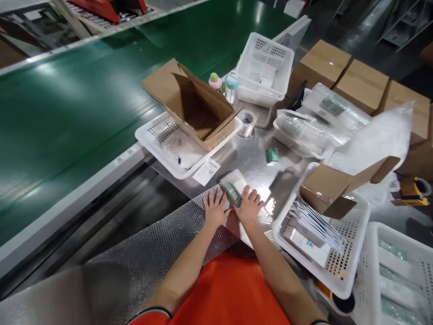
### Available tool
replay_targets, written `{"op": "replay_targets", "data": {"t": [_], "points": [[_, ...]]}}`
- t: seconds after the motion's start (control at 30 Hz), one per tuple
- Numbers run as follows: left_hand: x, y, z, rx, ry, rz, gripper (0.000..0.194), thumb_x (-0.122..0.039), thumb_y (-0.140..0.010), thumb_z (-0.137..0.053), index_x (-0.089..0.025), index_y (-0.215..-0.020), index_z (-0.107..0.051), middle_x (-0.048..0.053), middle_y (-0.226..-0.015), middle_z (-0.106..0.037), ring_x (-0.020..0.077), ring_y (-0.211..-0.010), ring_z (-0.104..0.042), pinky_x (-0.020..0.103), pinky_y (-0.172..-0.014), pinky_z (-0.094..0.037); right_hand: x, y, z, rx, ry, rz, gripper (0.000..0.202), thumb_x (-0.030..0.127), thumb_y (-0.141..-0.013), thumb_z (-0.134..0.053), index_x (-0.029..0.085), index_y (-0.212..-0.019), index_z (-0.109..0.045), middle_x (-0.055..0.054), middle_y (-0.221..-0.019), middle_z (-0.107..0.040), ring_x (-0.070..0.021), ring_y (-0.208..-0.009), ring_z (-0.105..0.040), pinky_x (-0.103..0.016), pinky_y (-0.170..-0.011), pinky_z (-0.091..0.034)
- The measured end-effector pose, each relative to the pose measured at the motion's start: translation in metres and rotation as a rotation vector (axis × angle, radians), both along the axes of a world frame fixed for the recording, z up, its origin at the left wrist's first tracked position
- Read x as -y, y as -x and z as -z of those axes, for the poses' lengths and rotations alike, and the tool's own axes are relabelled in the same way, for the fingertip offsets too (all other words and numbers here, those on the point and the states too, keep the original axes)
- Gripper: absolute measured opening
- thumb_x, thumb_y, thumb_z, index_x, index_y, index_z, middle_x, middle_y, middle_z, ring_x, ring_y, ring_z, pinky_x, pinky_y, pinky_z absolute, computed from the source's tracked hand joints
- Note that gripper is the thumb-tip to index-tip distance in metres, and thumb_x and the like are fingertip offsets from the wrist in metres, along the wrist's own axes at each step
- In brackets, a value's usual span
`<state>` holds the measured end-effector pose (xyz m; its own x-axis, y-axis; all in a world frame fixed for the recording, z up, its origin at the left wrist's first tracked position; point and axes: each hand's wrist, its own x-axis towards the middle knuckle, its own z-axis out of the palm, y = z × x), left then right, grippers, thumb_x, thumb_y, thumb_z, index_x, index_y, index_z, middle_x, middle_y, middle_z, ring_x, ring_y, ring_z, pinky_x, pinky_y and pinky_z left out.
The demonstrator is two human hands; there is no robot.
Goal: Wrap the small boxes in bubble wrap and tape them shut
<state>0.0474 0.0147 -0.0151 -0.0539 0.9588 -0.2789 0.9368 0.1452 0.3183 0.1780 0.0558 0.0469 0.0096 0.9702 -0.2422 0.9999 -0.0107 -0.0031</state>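
A small package in bubble wrap (233, 186), green and white inside, lies on the metal table. My right hand (249, 208) rests on its near right end with the fingers apart. Just left of the package, my left hand (215, 208) lies spread on a long sheet of bubble wrap (182, 225), which runs from the package down to the lower left. Neither hand grips anything. A small green box (273, 155) sits apart, beyond the package to the right. Near my left fingertips is a white printed label sheet (206, 171).
An open cardboard box (199, 108) stands on a white basket (182, 174) at the left. Behind are a tape roll (247, 123) and two bottles. White baskets (280, 232) holding papers and wrapped packs line the right. A green conveyor belt (84, 99) runs along the left.
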Motion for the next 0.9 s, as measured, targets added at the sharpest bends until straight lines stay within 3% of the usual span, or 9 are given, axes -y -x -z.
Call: {"op": "replay_targets", "data": {"t": [0.13, 0.37, 0.47, 0.57, 0.63, 0.77, 0.8, 0.83, 0.9], "points": [[0.009, 0.004, 0.001, -0.029, -0.004, -0.015, 0.08, -0.049, -0.094, -0.054, -0.02, -0.162, -0.026, 0.014, -0.171, -0.016, 0.0408, -0.157, -0.011, 0.074, -0.12, -0.004, 0.003, 0.001, 0.001, 0.012, 0.018, -0.003, 0.098, 0.052, -0.087, -0.067, 0.014, -0.163, -0.019, -0.03, -0.162, -0.028, -0.0469, -0.141, -0.035, -0.065, -0.111, -0.027], [0.009, 0.015, -0.009, -0.091, 0.03, 0.087, 0.072, -0.047, -0.096, -0.048, -0.022, -0.161, -0.028, 0.014, -0.171, -0.017, 0.0385, -0.157, -0.013, 0.077, -0.118, -0.004, 0.002, 0.003, -0.006, -0.054, 0.032, -0.084, 0.09, 0.059, -0.093, -0.059, 0.014, -0.163, -0.022, -0.027, -0.167, -0.019, -0.0492, -0.153, -0.016, -0.072, -0.116, -0.013], [0.019, 0.018, -0.017, -0.141, 0.031, 0.123, 0.074, -0.045, -0.095, -0.049, -0.016, -0.16, -0.032, 0.018, -0.169, -0.022, 0.0408, -0.157, -0.015, 0.076, -0.118, -0.01, 0.025, -0.004, -0.017, -0.194, 0.007, -0.111, 0.089, 0.056, -0.092, -0.061, 0.013, -0.161, -0.026, -0.026, -0.167, -0.021, -0.0434, -0.155, -0.016, -0.067, -0.119, -0.017], [0.028, 0.027, -0.016, -0.18, -0.071, 0.166, 0.073, -0.045, -0.096, -0.044, -0.01, -0.159, -0.032, 0.023, -0.167, -0.027, 0.0418, -0.156, -0.016, 0.077, -0.118, -0.013, 0.079, -0.04, -0.028, -0.358, -0.108, -0.176, 0.073, 0.05, -0.094, -0.058, 0.019, -0.156, -0.039, -0.019, -0.164, -0.033, -0.0327, -0.151, -0.029, -0.053, -0.121, -0.029], [0.03, 0.035, -0.012, -0.175, -0.096, 0.23, 0.073, -0.046, -0.096, -0.04, -0.009, -0.159, -0.032, 0.024, -0.165, -0.031, 0.0414, -0.156, -0.018, 0.076, -0.118, -0.014, 0.13, -0.081, -0.041, -0.367, -0.174, -0.025, 0.057, 0.042, -0.096, -0.053, 0.021, -0.148, -0.05, -0.015, -0.154, -0.047, -0.028, -0.143, -0.042, -0.047, -0.117, -0.036], [0.031, 0.041, -0.009, -0.206, -0.058, 0.298, 0.072, -0.05, -0.098, -0.033, -0.008, -0.156, -0.038, 0.023, -0.164, -0.034, 0.0417, -0.153, -0.026, 0.075, -0.117, -0.017, 0.224, -0.185, -0.07, -0.05, -0.378, 0.853, 0.051, 0.025, -0.099, -0.031, 0.008, -0.144, -0.049, -0.024, -0.137, -0.054, -0.0302, -0.132, -0.048, -0.047, -0.11, -0.041], [0.03, 0.041, -0.01, -0.229, -0.039, 0.308, 0.073, -0.051, -0.098, -0.03, -0.008, -0.156, -0.039, 0.022, -0.164, -0.034, 0.0414, -0.152, -0.027, 0.075, -0.117, -0.018, 0.238, -0.209, -0.074, -0.006, -0.39, 0.978, 0.051, 0.022, -0.099, -0.027, 0.005, -0.142, -0.05, -0.025, -0.134, -0.055, -0.0302, -0.128, -0.05, -0.046, -0.108, -0.042], [0.029, 0.041, -0.011, -0.255, -0.018, 0.315, 0.073, -0.053, -0.098, -0.027, -0.009, -0.155, -0.039, 0.02, -0.165, -0.034, 0.0407, -0.152, -0.028, 0.076, -0.116, -0.019, 0.247, -0.229, -0.074, 0.008, -0.368, 1.028, 0.05, 0.02, -0.099, -0.025, 0.004, -0.137, -0.054, -0.024, -0.13, -0.058, -0.0297, -0.125, -0.052, -0.044, -0.108, -0.042], [0.027, 0.039, -0.014, -0.309, 0.019, 0.316, 0.072, -0.055, -0.099, -0.025, -0.013, -0.154, -0.041, 0.017, -0.165, -0.035, 0.0393, -0.152, -0.03, 0.075, -0.115, -0.023, 0.254, -0.252, -0.067, -0.051, -0.229, 0.919, 0.045, 0.016, -0.099, -0.027, 0.009, -0.125, -0.063, -0.02, -0.121, -0.064, -0.0274, -0.12, -0.056, -0.041, -0.108, -0.042]]}}
